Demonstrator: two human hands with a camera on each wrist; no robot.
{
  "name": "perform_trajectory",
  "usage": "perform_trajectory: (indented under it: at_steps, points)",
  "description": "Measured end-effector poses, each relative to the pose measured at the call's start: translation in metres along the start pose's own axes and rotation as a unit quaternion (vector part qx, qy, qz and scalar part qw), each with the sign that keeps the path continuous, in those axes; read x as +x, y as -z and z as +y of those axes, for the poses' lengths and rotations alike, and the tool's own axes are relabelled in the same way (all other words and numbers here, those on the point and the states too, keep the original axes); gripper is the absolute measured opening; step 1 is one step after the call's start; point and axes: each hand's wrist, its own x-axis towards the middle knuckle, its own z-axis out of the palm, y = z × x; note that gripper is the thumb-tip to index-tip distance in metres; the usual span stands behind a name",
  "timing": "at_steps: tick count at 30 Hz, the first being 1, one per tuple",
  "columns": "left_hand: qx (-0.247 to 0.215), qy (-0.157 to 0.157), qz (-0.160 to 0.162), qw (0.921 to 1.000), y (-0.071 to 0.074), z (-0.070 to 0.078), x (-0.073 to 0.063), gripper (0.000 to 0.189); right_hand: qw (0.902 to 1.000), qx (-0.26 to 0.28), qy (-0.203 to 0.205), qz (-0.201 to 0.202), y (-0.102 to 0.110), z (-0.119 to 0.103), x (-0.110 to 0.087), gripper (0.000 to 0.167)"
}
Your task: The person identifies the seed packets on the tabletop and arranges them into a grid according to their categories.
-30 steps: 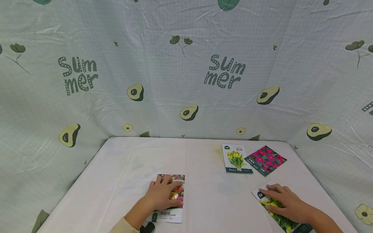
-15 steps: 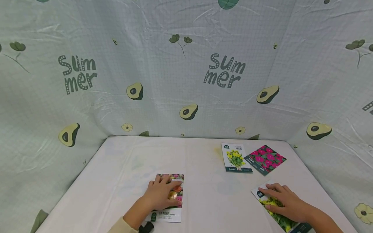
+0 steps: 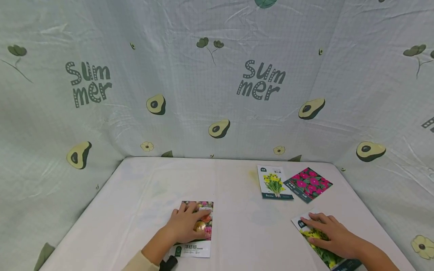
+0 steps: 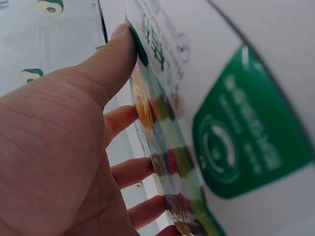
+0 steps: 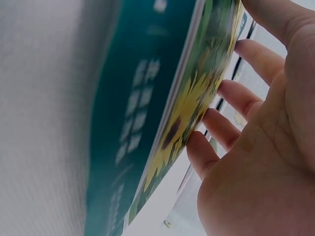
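Note:
My left hand (image 3: 184, 226) rests with spread fingers on a seed packet (image 3: 194, 250) printed with pink and orange blooms above a white label strip. In the left wrist view, its fingertips touch the glossy front of that packet (image 4: 236, 140), near the green logo. Over on the right, my right hand (image 3: 333, 235) lies on a second seed packet (image 3: 328, 259), which is set at a slant and shows yellow flowers. The right wrist view has the extended fingertips against this packet (image 5: 135, 118), beside its dark teal band. Each palm hides part of its packet.
Farther back on the right lie a white packet with a yellow flower bunch (image 3: 274, 182) and a magenta-flowered packet (image 3: 309, 184), close together. A black object (image 3: 168, 263) sits below my left wrist. A patterned curtain (image 3: 190, 82) stands behind the white-covered table (image 3: 162, 180).
Both hands stay on their packets in the same pose. Everything in the head view sits slightly higher than before, as the camera has tilted a little.

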Motion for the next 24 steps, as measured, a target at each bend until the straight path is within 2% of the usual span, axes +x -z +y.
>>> perform_trajectory:
  at_steps: [11,24]
  points:
    - [0.006,0.008,-0.004,0.9999,0.001,0.002,0.000,0.071,0.9998,0.001,-0.018,-0.008,-0.001,-0.004,0.000,0.065]
    - [-0.008,0.003,-0.002,1.0000,0.001,0.001,-0.002,0.072,0.9994,-0.032,-0.008,0.010,-0.001,-0.010,-0.001,0.063]
